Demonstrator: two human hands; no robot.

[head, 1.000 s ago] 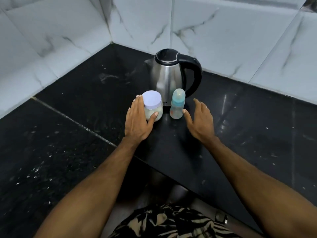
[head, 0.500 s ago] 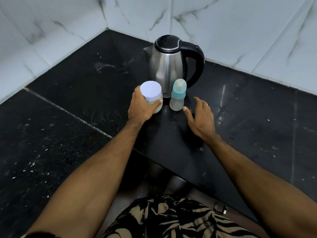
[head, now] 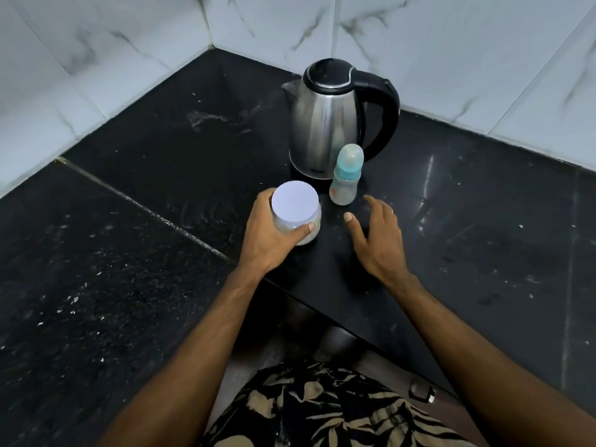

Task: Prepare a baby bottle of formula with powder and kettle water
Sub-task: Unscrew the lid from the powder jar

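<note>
Left hand point(head: 269, 235) grips the round, white-lidded powder jar point(head: 296, 210) near the black speckled counter's point(head: 161, 150) front edge. Right hand point(head: 379, 240) hovers, fingers spread. Translucent baby bottle point(head: 345, 175) stands before the steel kettle point(head: 329, 119), toward the counter's back corner; jar contents indistinct.

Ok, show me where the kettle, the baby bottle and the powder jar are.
kettle point(head: 325, 127), head view, on its steel body.
baby bottle point(head: 344, 185), head view, on its clear body.
powder jar point(head: 295, 201), head view, on its white lid.
</note>
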